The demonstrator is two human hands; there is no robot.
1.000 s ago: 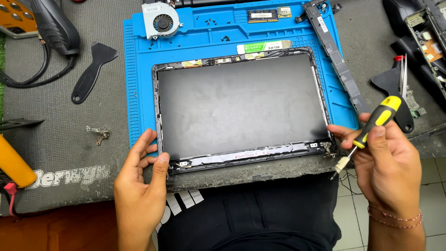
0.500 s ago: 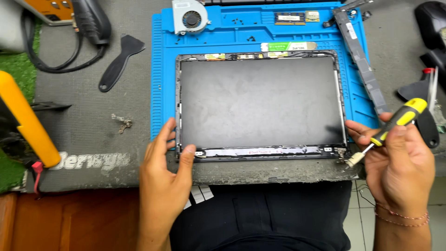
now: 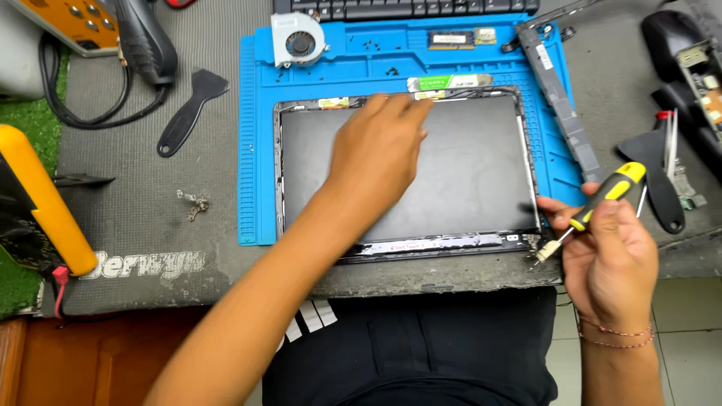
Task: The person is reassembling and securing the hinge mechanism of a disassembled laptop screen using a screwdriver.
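A bare laptop screen panel (image 3: 466, 173) lies flat on a blue silicone work mat (image 3: 259, 150). My left hand (image 3: 380, 146) reaches across the panel with fingers spread, its fingertips near the panel's top edge; it holds nothing. My right hand (image 3: 605, 256) sits at the panel's lower right corner, gripping a yellow and black screwdriver (image 3: 598, 207) whose tip points down toward that corner.
A small cooling fan (image 3: 299, 39), a memory stick (image 3: 451, 37) and loose screws lie at the mat's top. A black plastic pry tool (image 3: 188, 113) and a metal bracket (image 3: 192, 201) rest on the grey mat to the left. A hinge bar (image 3: 560, 105) and another pry tool (image 3: 662, 180) lie to the right.
My left hand has left the panel's lower left corner and moved up across the screen toward its top edge. My right hand keeps the screwdriver at the lower right corner.
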